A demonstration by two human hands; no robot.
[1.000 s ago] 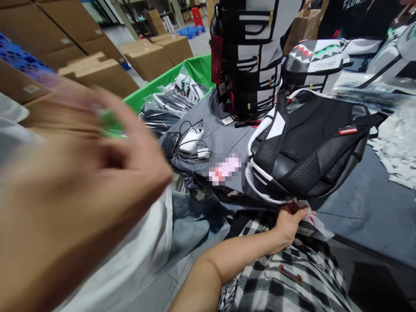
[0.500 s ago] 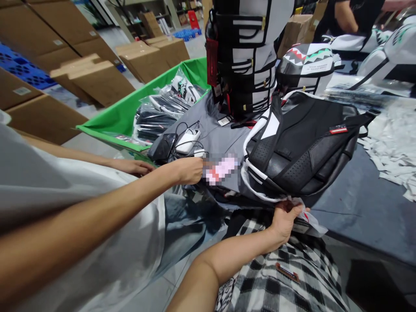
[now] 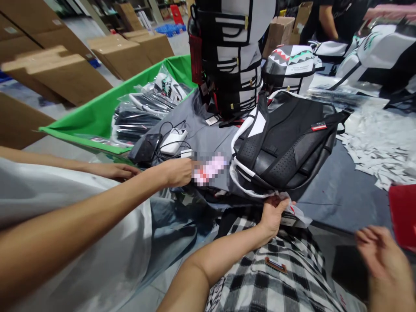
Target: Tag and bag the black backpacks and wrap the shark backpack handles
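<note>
A black-and-white backpack (image 3: 286, 147) lies on the grey table cover, straps facing up. At its near edge my left hand (image 3: 272, 214) is closed on a small translucent plastic piece (image 3: 300, 214) with a red mark. A dark tag with a pale label (image 3: 289, 220) shows under the plastic. Low at the right, my right hand (image 3: 378, 251) is slightly blurred, its fingers loosely bent with nothing visible in them. Just above it is a red flat item (image 3: 403, 214), cut off by the frame's edge.
Beside me a co-worker's hand (image 3: 178, 172) is next to a blurred-out pink item (image 3: 211, 169). Nearby lie a white device (image 3: 173, 141) and cables. Behind stand stacked backpacks (image 3: 227, 65), a green bin (image 3: 74, 123) with wrapped bags, and a pile of white slips (image 3: 370, 143).
My right hand and the red item have come into view at the right. The whole scene has shifted left. My left hand keeps its hold at the backpack's edge.
</note>
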